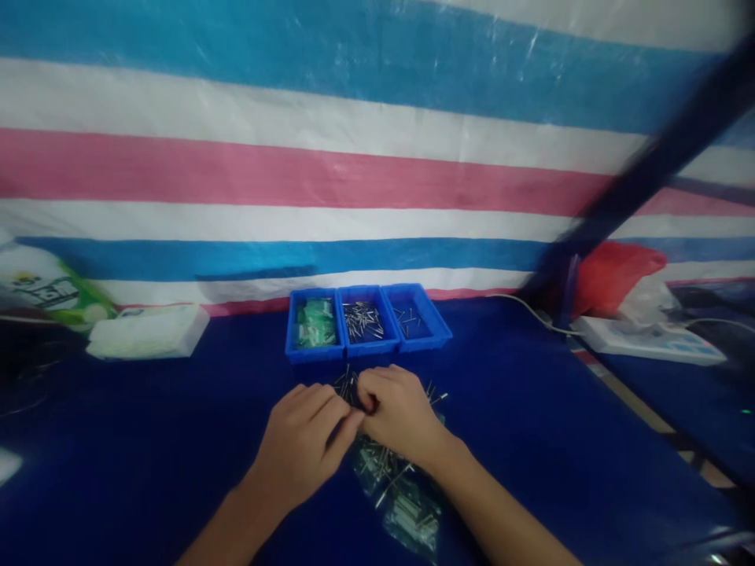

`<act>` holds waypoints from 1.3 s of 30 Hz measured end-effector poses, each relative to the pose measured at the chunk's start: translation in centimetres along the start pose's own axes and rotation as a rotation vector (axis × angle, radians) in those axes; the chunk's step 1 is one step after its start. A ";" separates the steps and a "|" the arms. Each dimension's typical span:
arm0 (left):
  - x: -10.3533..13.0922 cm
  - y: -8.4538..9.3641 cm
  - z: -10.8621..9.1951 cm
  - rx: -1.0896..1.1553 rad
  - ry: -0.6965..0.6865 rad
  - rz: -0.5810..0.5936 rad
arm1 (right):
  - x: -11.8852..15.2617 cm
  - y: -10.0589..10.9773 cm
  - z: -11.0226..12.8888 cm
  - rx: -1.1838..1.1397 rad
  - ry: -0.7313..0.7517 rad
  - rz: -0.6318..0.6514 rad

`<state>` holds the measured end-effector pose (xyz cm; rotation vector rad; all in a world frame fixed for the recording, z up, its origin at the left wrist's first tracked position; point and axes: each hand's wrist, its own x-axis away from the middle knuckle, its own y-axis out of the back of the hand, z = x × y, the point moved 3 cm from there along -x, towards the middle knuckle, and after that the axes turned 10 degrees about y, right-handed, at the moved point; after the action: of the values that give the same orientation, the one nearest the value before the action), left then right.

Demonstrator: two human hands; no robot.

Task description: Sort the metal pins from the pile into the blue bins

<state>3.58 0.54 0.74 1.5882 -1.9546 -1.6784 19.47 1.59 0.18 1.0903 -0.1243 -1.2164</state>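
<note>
My left hand (310, 436) and my right hand (401, 413) meet in front of the bins, fingers curled and thumbs close together. Whatever they pinch is hidden by the fingers. Under and around them lies a loose pile of thin metal pins (386, 465), perhaps rivets. Clear plastic bags (413, 523) with more such pieces lie nearer to me, beside my right forearm. Just beyond the hands, a left blue bin (315, 356) contains green packets (317, 322). The middle blue bin (371, 346) has many metal pins, and the right blue bin (425, 343) only a few.
On the dark blue table (147, 440), a white tissue pack (150, 332) stands at back left near a green-and-white bag (47, 283). A red bag (616, 279) and a white power strip (654, 342) are at right. Striped sheeting (330, 177) closes the back; a dark post (642, 169) slants across.
</note>
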 end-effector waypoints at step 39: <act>0.3 -0.7 2.2 0.478 0.361 0.017 | 0.8 2.2 -4.0 0.100 0.004 0.309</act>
<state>2.41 1.85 -0.81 1.8477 -2.2544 -0.8630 23.76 3.23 -0.72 1.1141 -0.3410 -0.9384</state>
